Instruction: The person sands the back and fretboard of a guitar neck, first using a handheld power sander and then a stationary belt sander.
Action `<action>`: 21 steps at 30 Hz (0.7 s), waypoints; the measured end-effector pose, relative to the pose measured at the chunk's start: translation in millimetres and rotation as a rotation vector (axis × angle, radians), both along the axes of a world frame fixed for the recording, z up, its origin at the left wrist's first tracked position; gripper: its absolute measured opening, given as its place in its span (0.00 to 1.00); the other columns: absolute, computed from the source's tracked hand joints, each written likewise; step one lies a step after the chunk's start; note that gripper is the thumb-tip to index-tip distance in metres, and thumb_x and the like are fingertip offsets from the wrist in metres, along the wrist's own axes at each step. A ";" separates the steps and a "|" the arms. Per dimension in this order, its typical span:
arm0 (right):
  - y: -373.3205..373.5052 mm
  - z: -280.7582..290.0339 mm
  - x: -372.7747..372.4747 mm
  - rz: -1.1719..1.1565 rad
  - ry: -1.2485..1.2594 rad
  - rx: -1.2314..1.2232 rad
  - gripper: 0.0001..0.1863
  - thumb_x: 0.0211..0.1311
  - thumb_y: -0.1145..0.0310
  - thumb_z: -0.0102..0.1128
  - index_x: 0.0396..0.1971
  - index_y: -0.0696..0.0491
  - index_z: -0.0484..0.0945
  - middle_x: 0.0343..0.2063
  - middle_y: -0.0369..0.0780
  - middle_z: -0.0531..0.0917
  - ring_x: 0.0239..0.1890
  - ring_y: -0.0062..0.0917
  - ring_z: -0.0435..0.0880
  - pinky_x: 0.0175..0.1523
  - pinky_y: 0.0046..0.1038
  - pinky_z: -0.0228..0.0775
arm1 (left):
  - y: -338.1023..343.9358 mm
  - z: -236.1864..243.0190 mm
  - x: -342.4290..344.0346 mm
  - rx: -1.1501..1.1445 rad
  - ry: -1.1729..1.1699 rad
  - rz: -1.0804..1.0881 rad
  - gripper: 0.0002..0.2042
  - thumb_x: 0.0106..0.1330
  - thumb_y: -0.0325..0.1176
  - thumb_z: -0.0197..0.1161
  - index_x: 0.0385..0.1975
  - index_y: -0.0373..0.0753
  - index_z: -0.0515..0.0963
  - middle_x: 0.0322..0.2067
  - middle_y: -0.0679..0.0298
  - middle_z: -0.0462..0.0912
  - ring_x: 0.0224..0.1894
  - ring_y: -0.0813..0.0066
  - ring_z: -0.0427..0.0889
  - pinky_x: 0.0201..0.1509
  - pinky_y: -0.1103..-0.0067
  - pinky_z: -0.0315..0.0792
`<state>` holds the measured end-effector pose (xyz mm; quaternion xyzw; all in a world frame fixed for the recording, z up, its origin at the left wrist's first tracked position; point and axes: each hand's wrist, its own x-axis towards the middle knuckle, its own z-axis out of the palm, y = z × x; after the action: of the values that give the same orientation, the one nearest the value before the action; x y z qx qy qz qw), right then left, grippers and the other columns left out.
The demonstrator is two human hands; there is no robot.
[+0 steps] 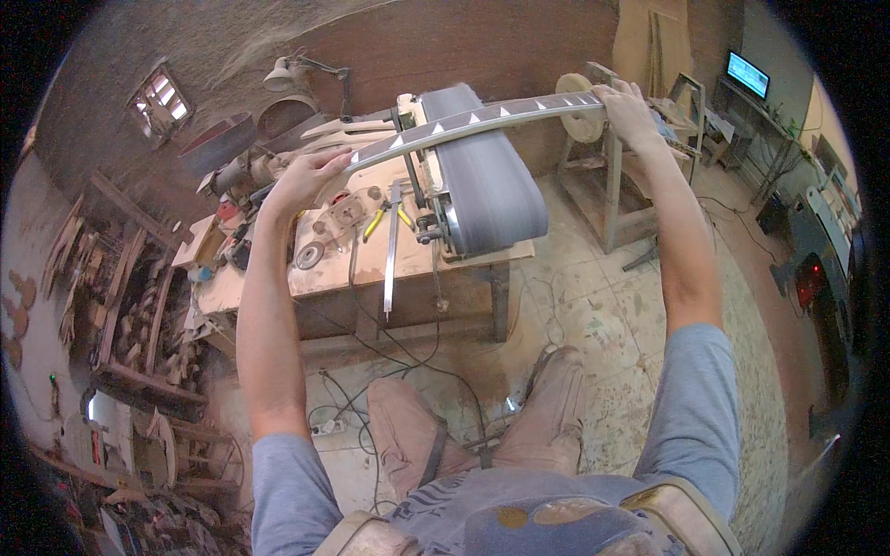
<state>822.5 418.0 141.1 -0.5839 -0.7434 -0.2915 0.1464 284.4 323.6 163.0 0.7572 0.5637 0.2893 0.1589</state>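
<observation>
Grey shirt (426, 505) nearest, at 6 o'clock! Left grip (311, 181) at 10 o'clock, right grip (630, 113) past 1, both grasping guitar neck (473, 122), white triangles showing, spanning 12 o'clock across belt sander (491, 190) on counter (324, 278).

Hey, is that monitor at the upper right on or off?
On: the monitor shows a lit, bluish display.

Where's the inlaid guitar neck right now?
In the head view's upper middle, the guitar neck spans from left hand to right hand, crossing the grey sanding belt; whether they touch is unclear.
</observation>
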 end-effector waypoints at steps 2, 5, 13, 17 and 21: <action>-3.6 1.3 -6.3 0.004 -0.001 -0.007 0.24 0.62 0.76 0.53 0.60 0.51 0.73 0.60 0.40 0.78 0.69 0.41 0.67 0.74 0.48 0.54 | -4.6 2.1 -3.8 -0.060 -0.026 0.007 0.23 0.74 0.50 0.58 0.60 0.42 0.78 0.49 0.61 0.85 0.51 0.74 0.79 0.58 0.76 0.70; -0.5 -4.1 -11.9 -0.019 -0.023 0.041 0.23 0.62 0.73 0.55 0.59 0.50 0.75 0.58 0.40 0.80 0.68 0.39 0.69 0.72 0.47 0.56 | -6.3 2.2 -11.0 -0.099 -0.049 0.024 0.23 0.74 0.49 0.58 0.61 0.40 0.77 0.50 0.61 0.85 0.51 0.74 0.78 0.59 0.76 0.69; 7.5 -12.0 -30.8 0.031 -0.034 0.108 0.22 0.62 0.71 0.57 0.57 0.48 0.77 0.57 0.37 0.81 0.66 0.32 0.71 0.70 0.49 0.60 | -26.1 11.2 -23.4 -0.196 -0.066 0.103 0.22 0.75 0.47 0.57 0.62 0.41 0.77 0.44 0.68 0.83 0.44 0.80 0.77 0.51 0.81 0.71; 9.5 -13.8 -36.9 0.072 -0.038 0.124 0.18 0.63 0.71 0.57 0.54 0.49 0.79 0.53 0.37 0.83 0.62 0.33 0.75 0.70 0.48 0.60 | -23.8 11.4 -43.1 -0.205 -0.077 0.095 0.22 0.75 0.47 0.58 0.62 0.42 0.77 0.44 0.67 0.84 0.42 0.80 0.78 0.50 0.81 0.72; 1.9 -14.2 -50.2 0.068 -0.044 0.163 0.15 0.63 0.71 0.57 0.50 0.49 0.79 0.49 0.37 0.84 0.57 0.33 0.78 0.67 0.46 0.64 | -24.5 11.2 -56.9 -0.239 -0.078 0.160 0.21 0.75 0.46 0.57 0.61 0.42 0.77 0.43 0.67 0.83 0.41 0.79 0.78 0.48 0.81 0.72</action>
<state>772.3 420.0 126.9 -0.5380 -0.7396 -0.3587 0.1866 227.5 299.1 174.2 0.6737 0.6461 0.2609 0.2462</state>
